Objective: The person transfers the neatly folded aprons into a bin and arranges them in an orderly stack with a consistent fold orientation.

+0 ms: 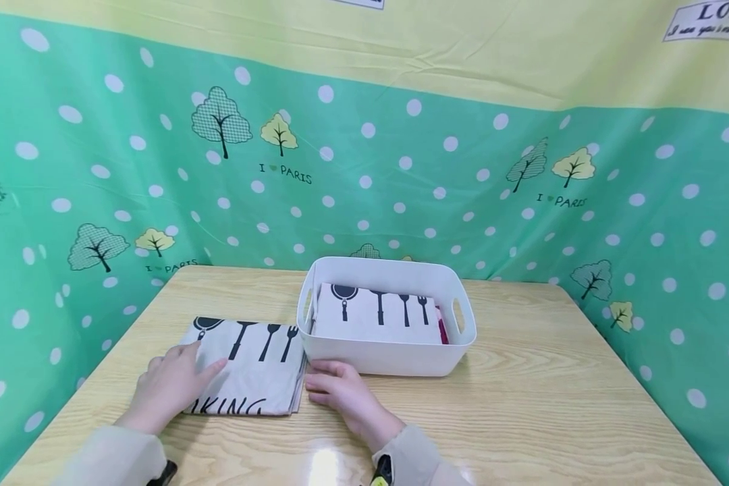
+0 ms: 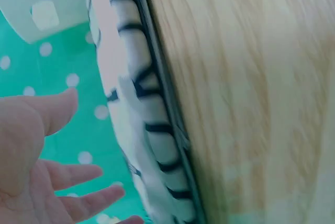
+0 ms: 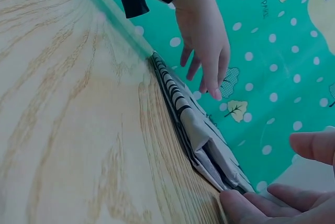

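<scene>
A folded beige cloth (image 1: 249,368) printed with black kitchen utensils lies flat on the wooden table (image 1: 522,405), just left of a white plastic basket (image 1: 395,361). My left hand (image 1: 173,385) is over the cloth's left part with straight, spread fingers (image 3: 207,62); whether the tips touch the fabric I cannot tell. On the table by the cloth's right edge lies my right hand (image 1: 334,388). Its fingertips (image 3: 251,205) touch the corner of the layered cloth (image 3: 196,130). In the left wrist view the open palm (image 2: 36,150) faces the cloth's edge (image 2: 149,114).
Inside the basket lies another folded cloth (image 1: 373,314) with the same print, and something red (image 1: 442,331) shows at its right side. A green dotted sheet (image 1: 401,182) walls in the table at the back and both sides.
</scene>
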Tool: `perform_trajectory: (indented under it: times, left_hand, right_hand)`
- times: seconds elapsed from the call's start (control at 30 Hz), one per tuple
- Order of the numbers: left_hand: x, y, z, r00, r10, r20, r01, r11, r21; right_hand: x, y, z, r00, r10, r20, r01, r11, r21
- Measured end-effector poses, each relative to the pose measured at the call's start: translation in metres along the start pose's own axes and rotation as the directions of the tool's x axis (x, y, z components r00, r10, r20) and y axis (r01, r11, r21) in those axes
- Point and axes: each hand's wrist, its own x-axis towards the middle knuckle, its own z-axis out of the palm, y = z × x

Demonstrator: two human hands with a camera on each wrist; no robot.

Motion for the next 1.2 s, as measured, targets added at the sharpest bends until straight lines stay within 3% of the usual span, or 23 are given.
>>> perform_trajectory:
  times: [0.13,0.27,0.53,0.73,0.93,1.2]
  left_hand:
    - [0.005,-0.013,-0.001,0.996,-0.081,0.024,0.083,0.995,-0.052]
    - [0.008,-0.023,0.001,0.993,-0.115,0.039,0.118,0.989,-0.093]
    - [0.015,-0.031,0.002,0.995,-0.098,0.033,0.102,0.987,-0.125]
    - [0.021,-0.031,0.002,0.993,-0.109,0.036,0.113,0.984,-0.138]
    - [0.028,-0.035,0.0,0.994,-0.097,0.053,0.103,0.988,-0.116]
    - [0.03,-0.036,0.0,0.972,-0.205,0.114,0.226,0.948,-0.224]
  right_hand:
    - [0.002,0.002,0.002,1.0,0.0,-0.009,0.0,1.0,0.001]
    - [0.004,0.005,0.004,1.0,0.005,-0.014,-0.005,1.0,0.004]
    - [0.004,0.005,0.01,0.999,-0.004,-0.046,0.005,1.0,0.015]
    - [0.004,0.007,0.016,0.997,-0.009,-0.08,0.015,0.997,0.08]
    - [0.008,0.012,0.02,0.992,-0.016,-0.129,0.029,0.995,0.098]
    - [0.004,0.023,0.028,0.975,-0.106,-0.197,0.11,0.994,0.011]
